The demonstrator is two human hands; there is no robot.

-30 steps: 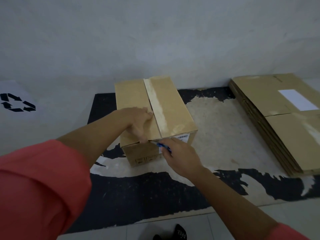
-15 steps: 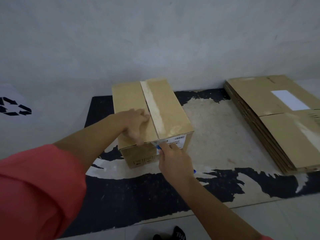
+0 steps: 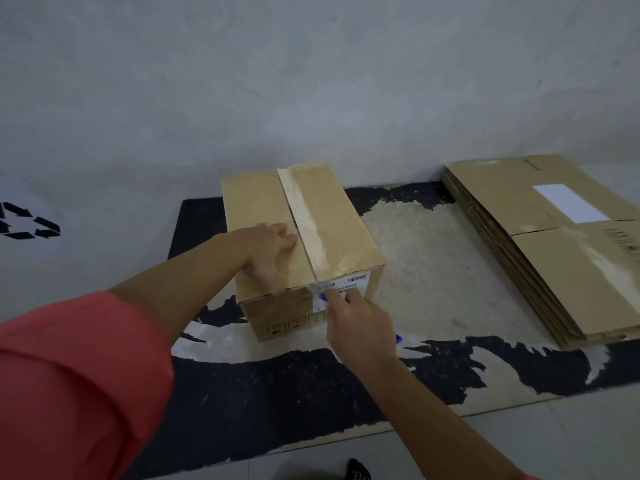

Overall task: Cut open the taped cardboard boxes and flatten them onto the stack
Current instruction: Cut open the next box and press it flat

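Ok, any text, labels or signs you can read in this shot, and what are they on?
No wording is legible.
Recycling-arrows sign: far left, on a pale surface.
Barcode label on the taped box: print too small.
Handling symbols low on that box: too small.
White sticker on the flattened stack: looks blank.

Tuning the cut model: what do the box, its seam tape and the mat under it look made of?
Box: matte brown cardboard, folded flaps. Tape: likely clear plastic film, glossy glare streak. Mat: black coating torn away over tan fibrous backing; material unclear.
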